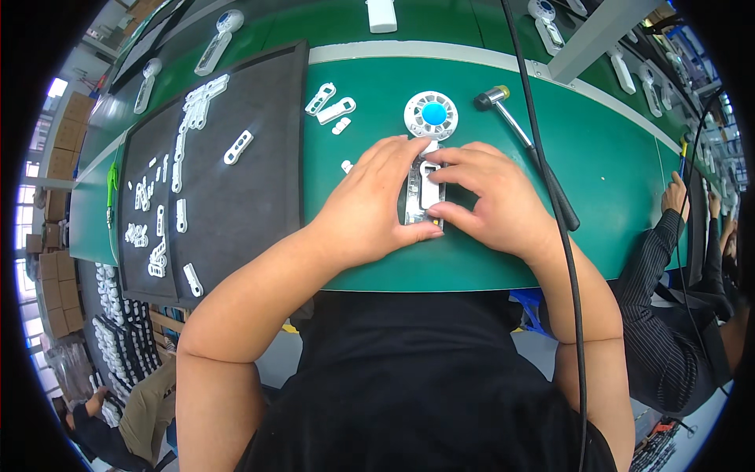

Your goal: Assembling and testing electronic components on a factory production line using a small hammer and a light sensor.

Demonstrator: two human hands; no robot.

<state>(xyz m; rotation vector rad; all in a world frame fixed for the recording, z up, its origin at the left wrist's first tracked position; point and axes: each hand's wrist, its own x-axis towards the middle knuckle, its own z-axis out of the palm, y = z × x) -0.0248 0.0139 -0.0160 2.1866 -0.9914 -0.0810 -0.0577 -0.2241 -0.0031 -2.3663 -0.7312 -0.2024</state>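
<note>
A small handheld fan (420, 102) with a white round head and a blue centre lies on the green work surface in front of me. My left hand (363, 198) is closed along the left side of its handle, with the thumb at the lower end. My right hand (497, 195) pinches a white oblong cover piece (429, 189) against the handle. Clear and metallic-looking parts (413, 200) show beside the cover. My fingers hide the handle's right edge, so I cannot tell how closely the cover sits.
Several white plastic parts (336, 110) lie left of the fan. A black mat (228, 197) holds more white pieces. A hammer (519, 130) lies at the right, with a black cable (543, 149) hanging across it. Other fans stand beyond the edge strip; co-workers sit on both sides.
</note>
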